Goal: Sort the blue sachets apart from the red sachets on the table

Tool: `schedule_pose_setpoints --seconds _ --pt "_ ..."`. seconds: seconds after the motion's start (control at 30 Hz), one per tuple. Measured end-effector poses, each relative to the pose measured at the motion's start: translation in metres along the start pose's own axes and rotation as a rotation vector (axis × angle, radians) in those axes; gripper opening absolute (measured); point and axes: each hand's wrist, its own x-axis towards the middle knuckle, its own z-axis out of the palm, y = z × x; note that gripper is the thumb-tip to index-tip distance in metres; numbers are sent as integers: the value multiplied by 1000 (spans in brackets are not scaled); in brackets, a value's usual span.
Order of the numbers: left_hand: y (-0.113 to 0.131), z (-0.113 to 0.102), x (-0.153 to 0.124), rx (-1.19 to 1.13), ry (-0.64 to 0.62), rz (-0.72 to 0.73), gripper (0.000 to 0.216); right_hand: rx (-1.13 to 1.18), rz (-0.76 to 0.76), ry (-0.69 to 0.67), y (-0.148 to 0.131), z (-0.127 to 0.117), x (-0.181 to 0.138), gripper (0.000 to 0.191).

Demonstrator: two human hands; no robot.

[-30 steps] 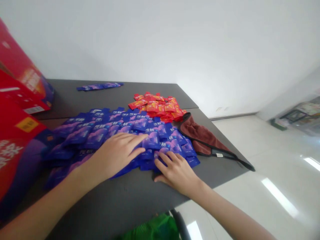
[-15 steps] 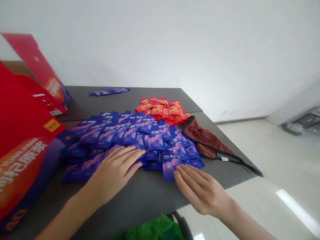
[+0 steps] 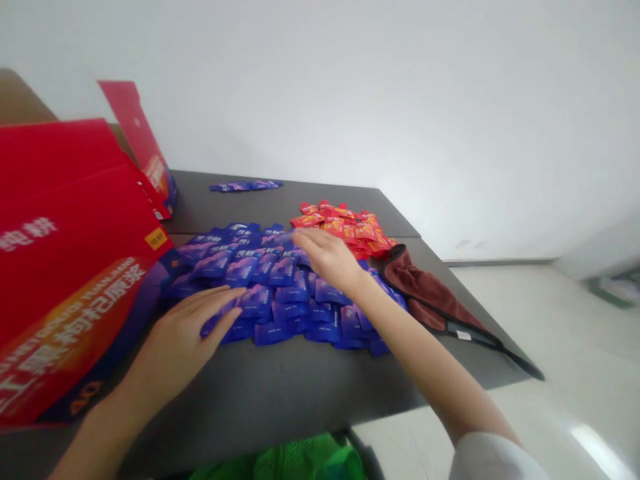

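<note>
A broad pile of blue-purple sachets (image 3: 260, 300) covers the near part of the dark table. My left hand (image 3: 187, 330) lies over the pile's front left side, fingers stretched out and thumb apart, with nothing gripped. Over the far middle of the pile reaches my right hand (image 3: 327, 260), its fingers close together on a slightly blurred purple sachet (image 3: 285, 238) at the fingertips. The underside of that grip is hidden. Behind the pile's right side sits a smaller heap of red-orange sachets (image 3: 345, 225).
Large red printed cartons, one nearer (image 3: 75, 220) and one behind (image 3: 143, 143), stand at the left. A brown cloth with black edging (image 3: 425, 283) lies by the table's right edge. Some purple sachets (image 3: 245, 186) lie farther back. Something green (image 3: 305, 460) is below the front edge.
My right hand has moved from the pile's front right to its far middle, and the sachet jutting out at the front has gone from there. My left hand has shifted left. The view has shifted.
</note>
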Motion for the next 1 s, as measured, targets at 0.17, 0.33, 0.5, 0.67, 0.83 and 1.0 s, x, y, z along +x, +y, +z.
schedule_pose_setpoints --seconds 0.17,0.33,0.5,0.67,0.83,1.0 --pt "-21 7 -8 -58 -47 -71 51 49 -87 -271 -9 33 -27 24" --pt "-27 11 -4 -85 -15 -60 51 104 139 -79 -5 2 -27 47" --pt "-32 18 27 -18 -23 -39 65 122 324 -212 1 19 16 56" --pt "-50 41 41 98 -180 -58 75 156 439 -502 0 68 21 64" --pt "-55 55 36 133 -219 -67 70 127 474 -476 0 75 13 65" --pt "-47 32 38 111 -146 4 64 178 375 -136 6 35 7 50"
